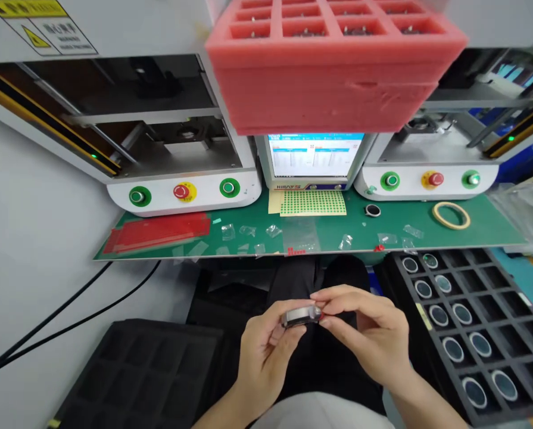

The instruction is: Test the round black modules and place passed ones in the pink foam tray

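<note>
A silver-grey watch case (298,316), seen edge-on, is gripped between the thumb and fingers of my left hand (264,351) above my lap. My right hand (368,328) is closed in a pinch at the case's right end. A small red piece (322,316) shows between those fingertips; its exact kind is too small to make out. To the right, a black compartment tray (493,316) holds several round, dark-faced watch cases (438,315) with pale rims. Another round watch case (373,210) lies on the green bench.
The green bench (248,238) carries red strips (159,232), a green-dot sticker sheet (313,203), clear film scraps and a tape roll (451,215). Two press machines flank a screen (313,156). A pink foam block (333,89) overhangs it. A black tray (145,369) stands at lower left.
</note>
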`<state>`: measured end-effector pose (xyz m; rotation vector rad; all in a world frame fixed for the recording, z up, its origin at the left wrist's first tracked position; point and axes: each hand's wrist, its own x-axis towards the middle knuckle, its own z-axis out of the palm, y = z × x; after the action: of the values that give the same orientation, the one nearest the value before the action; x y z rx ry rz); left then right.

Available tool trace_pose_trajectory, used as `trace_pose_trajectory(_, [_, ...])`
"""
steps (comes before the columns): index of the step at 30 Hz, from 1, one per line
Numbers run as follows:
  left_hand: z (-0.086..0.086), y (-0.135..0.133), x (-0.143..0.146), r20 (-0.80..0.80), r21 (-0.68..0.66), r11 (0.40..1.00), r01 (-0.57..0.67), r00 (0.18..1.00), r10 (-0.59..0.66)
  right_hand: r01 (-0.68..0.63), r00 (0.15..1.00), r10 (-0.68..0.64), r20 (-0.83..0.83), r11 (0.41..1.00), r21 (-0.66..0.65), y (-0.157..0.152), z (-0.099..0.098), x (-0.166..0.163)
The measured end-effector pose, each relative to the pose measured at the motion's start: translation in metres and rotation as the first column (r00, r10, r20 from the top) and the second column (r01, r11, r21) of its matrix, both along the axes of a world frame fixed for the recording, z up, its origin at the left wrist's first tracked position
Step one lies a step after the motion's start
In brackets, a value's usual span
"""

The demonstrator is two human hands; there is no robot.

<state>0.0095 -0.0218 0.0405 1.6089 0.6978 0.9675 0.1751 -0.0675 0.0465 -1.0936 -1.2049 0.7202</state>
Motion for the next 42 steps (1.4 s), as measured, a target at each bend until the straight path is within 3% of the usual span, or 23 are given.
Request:
trace_pose_trajectory(5, [-0.014, -0.021, -0.01, -0.011, 0.143, 0.985, 0.096, 0.995, -0.095, 0.014, 0.999, -0.017, 0.045, 0.998, 0.064, -0.03, -0.008, -0.005])
trace_pose_trajectory(12, [-0.029, -0.042, -0.023, 0.011, 0.24, 0.949, 0.203, 0.977, -0.212, -0.043, 0.993, 0.029, 0.118, 0.992, 0.119, -0.06, -0.019, -0.007])
trace_pose_trajectory(24, [-0.035, -0.053, -0.021, -0.001, 0.162, 0.945, 0.283, 0.958, -0.287, -0.26, 0.938, 0.244, 0.245, 0.965, 0.034, -0.074, -0.016, 0.011])
trace_pose_trajectory(29, [-0.036, -0.054, -0.017, 0.025, 0.156, 0.954, 0.257, 0.964, -0.264, -0.127, 0.984, 0.108, 0.14, 0.982, 0.137, -0.074, -0.024, 0.003])
trace_pose_trajectory(35, [-0.038, -0.051, -0.015, -0.001, 0.218, 0.958, 0.189, 0.981, -0.193, 0.091, 0.977, -0.127, 0.17, 0.975, 0.203, -0.079, -0.03, -0.011])
trace_pose_trajectory(42, [-0.039, -0.053, -0.014, -0.003, 0.196, 0.961, 0.195, 0.98, -0.199, 0.071, 0.982, -0.091, 0.164, 0.99, 0.122, -0.081, -0.033, -0.009])
